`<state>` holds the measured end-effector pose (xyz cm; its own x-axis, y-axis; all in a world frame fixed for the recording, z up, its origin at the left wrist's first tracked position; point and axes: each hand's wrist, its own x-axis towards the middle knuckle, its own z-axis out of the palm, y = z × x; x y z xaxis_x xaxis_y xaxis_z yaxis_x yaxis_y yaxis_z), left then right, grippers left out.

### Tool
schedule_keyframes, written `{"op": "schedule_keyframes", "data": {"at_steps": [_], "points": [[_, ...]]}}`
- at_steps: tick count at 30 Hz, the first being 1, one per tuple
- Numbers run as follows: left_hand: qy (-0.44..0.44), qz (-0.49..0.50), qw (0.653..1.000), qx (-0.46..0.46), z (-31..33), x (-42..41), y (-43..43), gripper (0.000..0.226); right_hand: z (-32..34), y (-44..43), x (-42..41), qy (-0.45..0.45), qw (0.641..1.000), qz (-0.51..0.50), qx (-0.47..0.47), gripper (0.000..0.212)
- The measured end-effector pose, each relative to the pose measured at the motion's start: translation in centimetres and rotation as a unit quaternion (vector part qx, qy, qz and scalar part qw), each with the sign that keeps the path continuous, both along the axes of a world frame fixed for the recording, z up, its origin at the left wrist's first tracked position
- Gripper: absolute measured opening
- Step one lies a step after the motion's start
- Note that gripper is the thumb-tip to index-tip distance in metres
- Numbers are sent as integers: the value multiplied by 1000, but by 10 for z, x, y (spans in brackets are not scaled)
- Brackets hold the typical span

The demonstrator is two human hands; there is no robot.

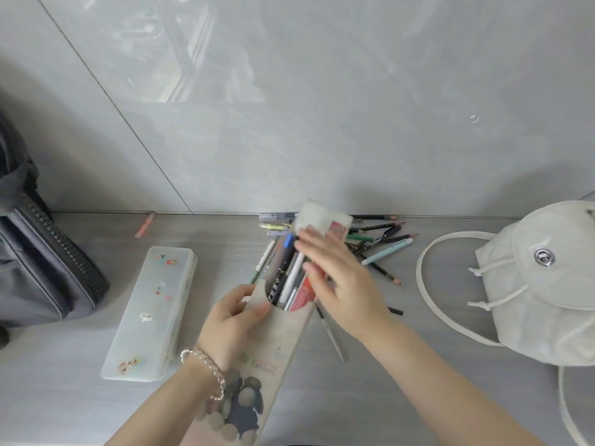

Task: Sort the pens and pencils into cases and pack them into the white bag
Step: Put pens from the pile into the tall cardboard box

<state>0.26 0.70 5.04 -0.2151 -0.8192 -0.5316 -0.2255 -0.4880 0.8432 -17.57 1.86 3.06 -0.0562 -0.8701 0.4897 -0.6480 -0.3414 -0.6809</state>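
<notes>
Several pens (286, 278) stick out of the open mouth of a beige case (277, 346) at lower centre of the frame. The left hand (231, 320) holds the case there, thumb and fingers pinching its rim. The right hand (341, 284), blurred, lies over the pens with its fingers (314, 252) straight and close together, the tips by a pale flap (318, 217). Behind it, loose pencils (383, 243) lie piled on the tabletop (386, 397). A clear box (151, 310) lies to the left, a dark bag (42, 272) is at the left edge, and the white bag (541, 284) is at the right.
</notes>
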Motion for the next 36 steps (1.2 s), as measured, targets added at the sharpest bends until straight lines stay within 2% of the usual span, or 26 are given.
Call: {"op": "schedule_keyframes", "data": {"at_steps": [2,3,4,5,7,8,10,13,15,19,21,25,26,29,32,34,36], "points": [[-11,31,999,-8,-3,5,-9,26,-2,5,-12,-83,990,-111,-37,24],[-24,45,999,-16,-5,9,-13,26,-8,8,-18,-91,980,-177,-26,20],[-36,52,998,-23,-6,12,-18,27,-16,11,-23,-78,973,-217,30,17],[-47,54,997,-28,-6,15,-21,30,-26,14,-26,-57,965,-218,136,16],[-56,57,996,-28,-7,20,-25,33,-49,25,-22,6,915,-150,374,28],[-57,60,996,-26,-8,22,-26,31,-61,31,-17,46,891,-118,436,31],[-62,61,996,-26,-11,25,-26,23,-73,39,-6,109,869,-97,472,30],[-77,53,995,-23,-14,29,-22,33,-78,38,9,162,863,-107,466,23],[-83,46,995,-25,-16,31,-18,39,-78,32,11,197,850,-90,480,27],[-94,32,995,-26,-18,32,-12,27,-66,18,7,261,833,-32,486,25],[-93,35,995,-25,-19,33,-11,26,-60,9,0,271,849,-22,452,22],[-93,40,994,-30,-20,34,-11,27,-51,-18,-22,344,884,-27,317,24],[-93,41,994,-31,-20,34,-10,26,-50,-24,-28,368,879,-16,302,30],[-90,43,994,-32,-20,34,-8,29,-55,-35,-39,459,828,28,320,37],[-83,34,995,-34,-19,34,-7,44,-64,-35,-38,507,814,25,281,37],[-85,34,995,-37,-18,33,-7,35,-70,-35,-40,464,856,-1,230,39],[-91,29,995,-41,-18,33,-6,28,-64,-33,-43,368,914,-37,168,27]]}}
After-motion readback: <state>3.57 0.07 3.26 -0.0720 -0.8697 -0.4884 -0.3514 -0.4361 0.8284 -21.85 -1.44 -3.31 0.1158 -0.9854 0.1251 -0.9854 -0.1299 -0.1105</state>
